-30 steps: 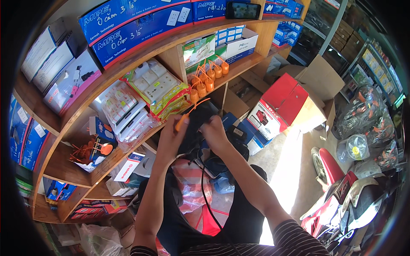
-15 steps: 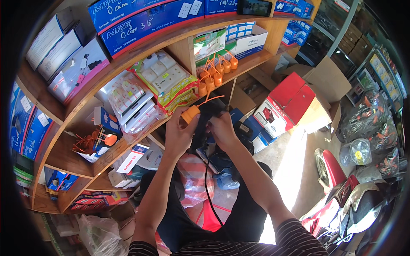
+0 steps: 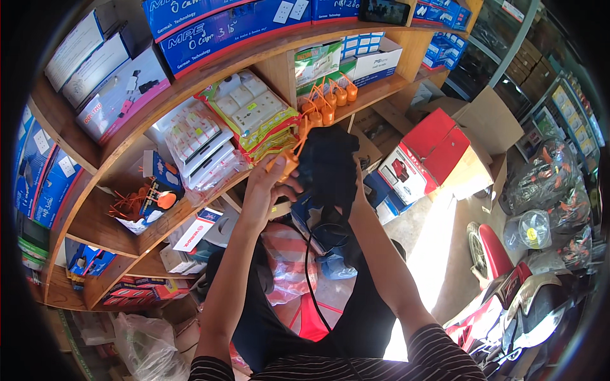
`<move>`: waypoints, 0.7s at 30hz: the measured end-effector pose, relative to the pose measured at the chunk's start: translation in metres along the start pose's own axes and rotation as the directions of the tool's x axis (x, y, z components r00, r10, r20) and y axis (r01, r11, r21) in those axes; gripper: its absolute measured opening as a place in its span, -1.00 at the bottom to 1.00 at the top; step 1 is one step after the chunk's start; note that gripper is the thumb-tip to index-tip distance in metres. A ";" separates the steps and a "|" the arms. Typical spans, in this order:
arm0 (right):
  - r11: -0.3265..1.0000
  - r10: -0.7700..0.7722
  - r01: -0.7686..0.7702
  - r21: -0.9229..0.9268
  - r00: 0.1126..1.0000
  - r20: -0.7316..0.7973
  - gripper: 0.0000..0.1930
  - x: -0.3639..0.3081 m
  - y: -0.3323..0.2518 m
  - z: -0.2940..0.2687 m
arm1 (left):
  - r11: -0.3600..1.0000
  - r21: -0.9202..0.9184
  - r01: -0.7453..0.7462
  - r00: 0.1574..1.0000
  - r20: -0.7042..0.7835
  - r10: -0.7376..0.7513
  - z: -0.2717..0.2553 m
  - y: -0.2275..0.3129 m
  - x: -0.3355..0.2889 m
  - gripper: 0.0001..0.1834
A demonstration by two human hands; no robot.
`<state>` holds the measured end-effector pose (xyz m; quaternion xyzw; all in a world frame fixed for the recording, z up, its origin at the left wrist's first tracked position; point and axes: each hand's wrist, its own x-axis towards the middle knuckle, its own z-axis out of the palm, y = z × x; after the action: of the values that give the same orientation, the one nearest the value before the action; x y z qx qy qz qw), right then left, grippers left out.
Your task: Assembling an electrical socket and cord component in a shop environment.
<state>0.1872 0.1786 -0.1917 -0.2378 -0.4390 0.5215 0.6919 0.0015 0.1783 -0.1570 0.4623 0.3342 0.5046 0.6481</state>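
My left hand (image 3: 264, 188) is closed around an orange lamp holder (image 3: 289, 166) with short orange wires sticking up from it. A black cloth (image 3: 327, 166) hangs bunched up just to its right, covering most of my right hand (image 3: 359, 190). The right hand grips this cloth, though its fingers are hidden behind the folds. Beyond both hands, several similar orange lamp holders (image 3: 328, 114) stand in a group on the wooden shelf, wires upward.
Packs of white socket plates (image 3: 254, 108) lie on the curved wooden shelf (image 3: 210, 71). A blue box (image 3: 152, 193) of orange parts sits at left. A red and white carton (image 3: 422, 155) stands at right, near a parked motorbike (image 3: 502, 279). A black cable (image 3: 307, 273) runs between my legs.
The black cloth has come up and spread, now covering most of my right hand. The orange lamp holder has turned in my left hand, its wires now pointing up.
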 end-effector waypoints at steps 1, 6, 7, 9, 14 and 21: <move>0.957 0.113 -0.129 0.259 0.991 0.077 -0.69 -0.005 -0.003 0.005 | 0.995 -0.105 0.003 0.999 0.041 0.001 0.003 -0.004 0.000 -0.57; 0.834 -0.161 0.139 -0.534 0.987 0.004 -0.78 0.003 -0.004 0.025 | 0.964 -0.266 -0.013 0.998 0.059 0.029 0.014 -0.017 0.002 -0.69; 0.804 -0.183 0.176 -0.568 0.982 0.045 -0.79 0.003 -0.003 0.027 | 0.951 -0.307 -0.031 1.000 -0.008 0.030 0.016 -0.018 0.003 -0.73; 0.772 -0.205 0.212 -0.599 0.975 0.081 -0.79 0.002 -0.001 0.031 | 0.938 -0.344 -0.047 0.997 -0.070 0.025 0.017 -0.019 0.006 -0.75; 0.665 0.080 -0.073 -0.743 0.996 -0.026 -0.84 -0.008 0.007 0.028 | 0.943 -0.298 -0.148 0.980 -0.173 0.099 0.006 -0.015 0.008 -0.74; 0.720 -0.159 0.233 -0.654 0.972 0.172 -0.68 -0.005 0.027 0.017 | 0.973 -0.216 -0.078 0.991 -0.126 0.051 0.002 -0.003 0.004 -0.71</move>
<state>0.1585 0.1807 -0.2067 -0.3952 -0.6547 0.2642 0.5876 0.0049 0.1812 -0.1590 0.3673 0.2991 0.5860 0.6574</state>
